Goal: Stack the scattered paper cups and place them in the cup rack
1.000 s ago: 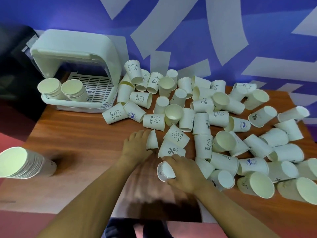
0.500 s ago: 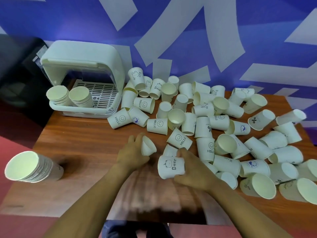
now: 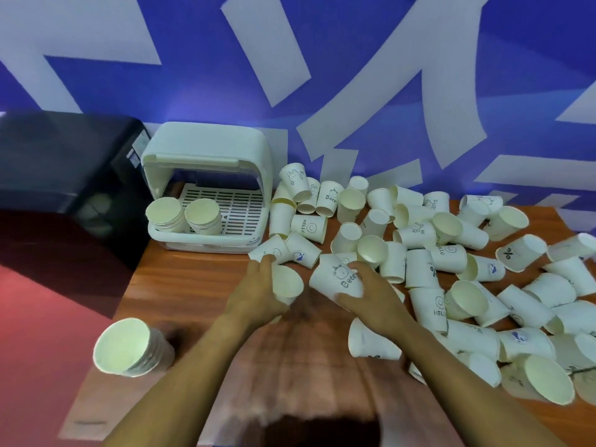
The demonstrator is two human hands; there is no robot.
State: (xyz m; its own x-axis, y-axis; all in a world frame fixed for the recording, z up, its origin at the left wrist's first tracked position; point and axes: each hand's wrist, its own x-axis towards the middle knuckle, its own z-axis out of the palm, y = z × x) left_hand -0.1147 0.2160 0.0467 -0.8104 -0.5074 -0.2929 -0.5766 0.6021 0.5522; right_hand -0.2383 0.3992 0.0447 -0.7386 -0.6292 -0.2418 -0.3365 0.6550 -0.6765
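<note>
Left hand (image 3: pixel 258 290) grips a plain paper cup (image 3: pixel 285 283), mouth facing right; right hand (image 3: pixel 371 295) grips a "Bear" cup (image 3: pixel 337 275) just beside it. Loose cups (image 3: pixel 425 272) litter the wooden table (image 3: pixel 193 285); cup rack (image 3: pixel 209 188) holds two stacks.

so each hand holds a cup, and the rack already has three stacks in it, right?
Not three. The head view shows two stacks in the rack. The rest holds: left hand grips a cup, right hand grips the Bear cup.
</note>
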